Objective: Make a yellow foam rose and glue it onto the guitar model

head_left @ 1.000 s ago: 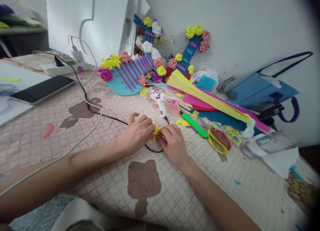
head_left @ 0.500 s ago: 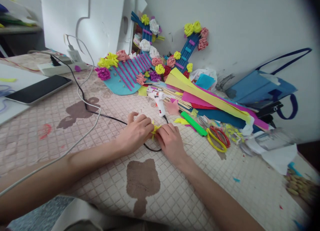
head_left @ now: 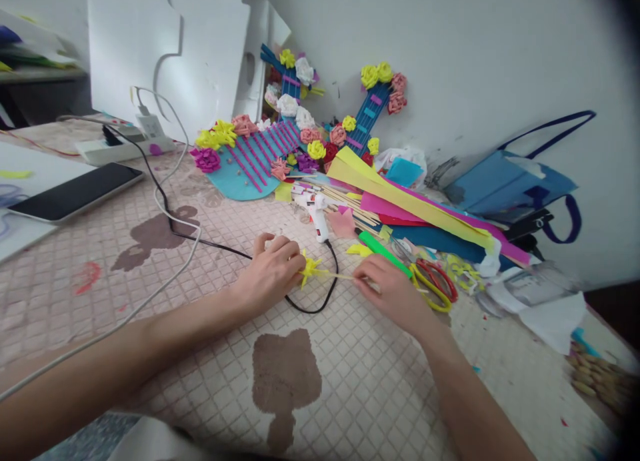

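Between my hands is a yellow paper flower (head_left: 311,269) on a thin pale stick (head_left: 343,276). My left hand (head_left: 275,268) is closed on the flower's left side, its fingertips partly hidden. My right hand (head_left: 390,289) pinches the stick near its right end. Just beyond them a white hot glue gun (head_left: 317,220) lies on the table, its black cord (head_left: 330,294) looping beneath the stick. A green-handled cutter (head_left: 385,252) and scissors with yellow and red handles (head_left: 434,286) lie close to my right hand.
Guitar-shaped paper crafts with flowers (head_left: 245,174) lean at the back wall. Coloured paper sheets (head_left: 400,201) and wooden sticks lie right of centre. A phone (head_left: 77,189), a power strip (head_left: 120,149) and a white cable (head_left: 165,278) are at the left; a blue bag (head_left: 510,181) stands right.
My right hand has moved right, away from the flower, and the stick now shows between the hands. My left hand stays at the flower. The view has shifted slightly.
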The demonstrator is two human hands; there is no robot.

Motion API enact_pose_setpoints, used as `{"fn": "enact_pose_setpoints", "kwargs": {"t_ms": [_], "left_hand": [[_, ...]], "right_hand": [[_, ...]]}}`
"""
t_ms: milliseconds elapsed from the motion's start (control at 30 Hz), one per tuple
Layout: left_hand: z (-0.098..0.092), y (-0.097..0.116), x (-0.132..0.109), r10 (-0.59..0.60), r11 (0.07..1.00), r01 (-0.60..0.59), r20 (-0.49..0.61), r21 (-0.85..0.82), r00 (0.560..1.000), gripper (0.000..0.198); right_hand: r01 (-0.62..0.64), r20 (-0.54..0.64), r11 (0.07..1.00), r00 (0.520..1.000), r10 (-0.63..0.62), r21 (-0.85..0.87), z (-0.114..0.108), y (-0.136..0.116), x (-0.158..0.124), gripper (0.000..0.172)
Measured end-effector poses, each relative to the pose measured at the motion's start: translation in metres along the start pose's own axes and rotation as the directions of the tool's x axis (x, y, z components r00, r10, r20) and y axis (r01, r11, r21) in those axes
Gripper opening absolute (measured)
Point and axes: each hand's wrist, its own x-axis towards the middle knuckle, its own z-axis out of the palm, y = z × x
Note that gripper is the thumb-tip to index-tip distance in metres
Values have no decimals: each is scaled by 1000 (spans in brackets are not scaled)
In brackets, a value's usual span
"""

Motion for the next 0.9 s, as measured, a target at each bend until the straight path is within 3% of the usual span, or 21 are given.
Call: {"fn": "enact_pose_setpoints", "kwargs": {"t_ms": [100, 200, 333, 467, 600, 767, 900], "left_hand": [[2, -2, 0, 16, 1000, -16, -18, -14, 1000, 14], [3, -3, -1, 45, 999, -45, -35, -9, 998, 13], [0, -7, -4, 101, 995, -100, -78, 15, 992, 14], [-6, -14, -7, 194, 979, -185, -111, 79, 975, 16], [-9, -19, -10, 264, 961, -255, -92, 103, 960, 20], [-4, -19, -12, 254, 965, -248, -80, 81, 964, 21], [2, -21, -13, 240, 971, -239, -67, 27, 968, 19]], "right_hand": [[-228, -86, 973, 969, 229, 28, -3, 27, -10, 11], [-357, -138, 932, 928, 347, -54, 9, 41, -14, 11], [-389, -176, 915, 913, 367, -108, 24, 39, -12, 13], [-371, -262, 928, 894, 363, 19, 26, 29, -2, 17], [-315, -284, 938, 895, 345, 147, 31, 26, 30, 20], [-245, -241, 949, 926, 289, 196, 48, 24, 96, 33], [-344, -131, 928, 923, 362, 142, 61, 19, 134, 26]]}}
